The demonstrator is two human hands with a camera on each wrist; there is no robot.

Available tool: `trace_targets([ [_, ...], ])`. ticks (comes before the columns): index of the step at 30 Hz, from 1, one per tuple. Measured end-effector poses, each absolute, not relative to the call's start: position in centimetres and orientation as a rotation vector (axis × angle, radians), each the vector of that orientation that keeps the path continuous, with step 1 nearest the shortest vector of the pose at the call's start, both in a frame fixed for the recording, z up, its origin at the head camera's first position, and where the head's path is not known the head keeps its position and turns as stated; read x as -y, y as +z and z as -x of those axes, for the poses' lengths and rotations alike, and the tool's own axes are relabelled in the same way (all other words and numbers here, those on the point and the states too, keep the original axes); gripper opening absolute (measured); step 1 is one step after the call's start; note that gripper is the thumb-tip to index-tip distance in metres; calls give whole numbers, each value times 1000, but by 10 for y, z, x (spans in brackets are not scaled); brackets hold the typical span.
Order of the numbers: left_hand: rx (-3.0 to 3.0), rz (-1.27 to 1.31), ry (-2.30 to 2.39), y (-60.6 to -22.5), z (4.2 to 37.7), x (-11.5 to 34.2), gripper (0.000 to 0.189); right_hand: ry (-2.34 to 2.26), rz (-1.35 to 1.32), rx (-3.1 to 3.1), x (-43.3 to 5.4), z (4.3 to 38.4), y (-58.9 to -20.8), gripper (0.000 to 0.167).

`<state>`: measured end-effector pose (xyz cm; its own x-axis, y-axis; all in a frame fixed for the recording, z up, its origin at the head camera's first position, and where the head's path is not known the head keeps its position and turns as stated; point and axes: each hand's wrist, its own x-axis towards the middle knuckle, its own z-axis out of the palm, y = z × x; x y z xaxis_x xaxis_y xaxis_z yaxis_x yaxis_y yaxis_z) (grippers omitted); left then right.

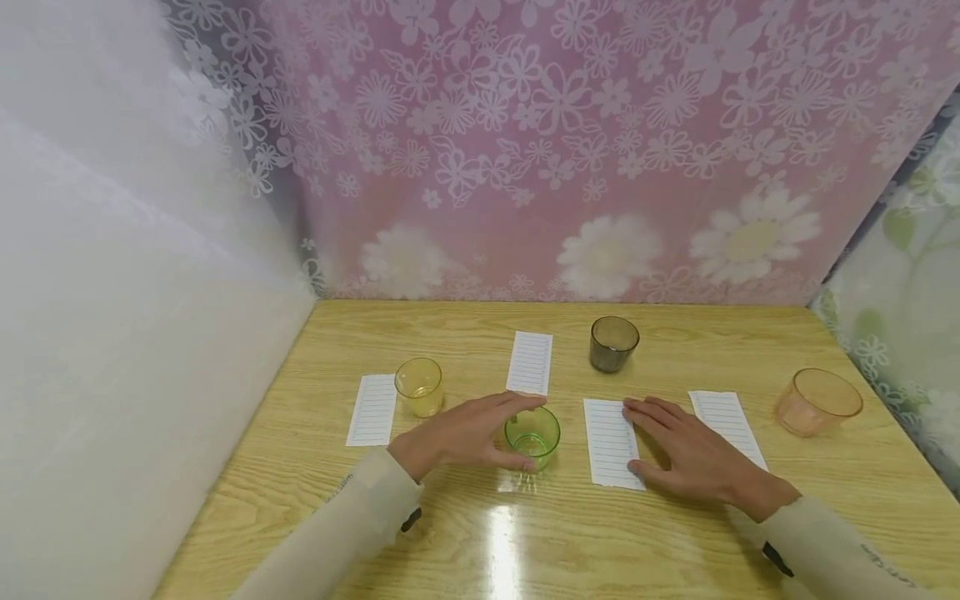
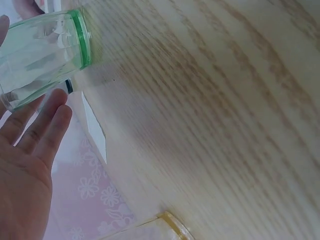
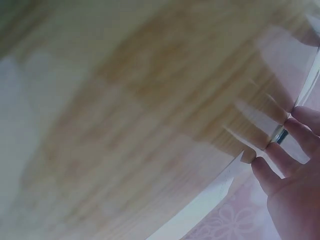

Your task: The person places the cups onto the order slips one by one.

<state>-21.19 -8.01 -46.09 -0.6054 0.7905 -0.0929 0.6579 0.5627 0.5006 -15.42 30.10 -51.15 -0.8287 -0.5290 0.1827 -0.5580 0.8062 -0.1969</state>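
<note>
A clear green glass cup [image 1: 532, 437] stands upright on the wooden table. My left hand [image 1: 480, 429] holds it from the left, thumb at the near side and fingers round the far side. In the left wrist view the cup's green base [image 2: 82, 40] is at the tabletop, and the outer fingers [image 2: 47, 122] extend beside it. A lined white paper slip [image 1: 609, 446] lies right of the cup. On its right edge rest the fingertips and thumb of my right hand [image 1: 690, 454], fingers fairly straight, palm down.
A yellow glass cup [image 1: 420, 387] stands left beside a paper slip [image 1: 372, 410]. Another slip [image 1: 530, 362] lies behind the green cup. A dark grey cup [image 1: 613, 346] is at the back. At right are a slip [image 1: 727, 425] partly under my right hand and an orange cup [image 1: 817, 404].
</note>
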Motion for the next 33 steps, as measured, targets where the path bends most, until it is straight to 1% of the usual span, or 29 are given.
trace_targets([
  [15,-2518,-1226,597,-459,212,71,91,293,-910,2823,-296,154,-513,77],
  [33,-2487,-1329,571,-454,214,33,91,269,-887,2838,-287,149,-514,79],
])
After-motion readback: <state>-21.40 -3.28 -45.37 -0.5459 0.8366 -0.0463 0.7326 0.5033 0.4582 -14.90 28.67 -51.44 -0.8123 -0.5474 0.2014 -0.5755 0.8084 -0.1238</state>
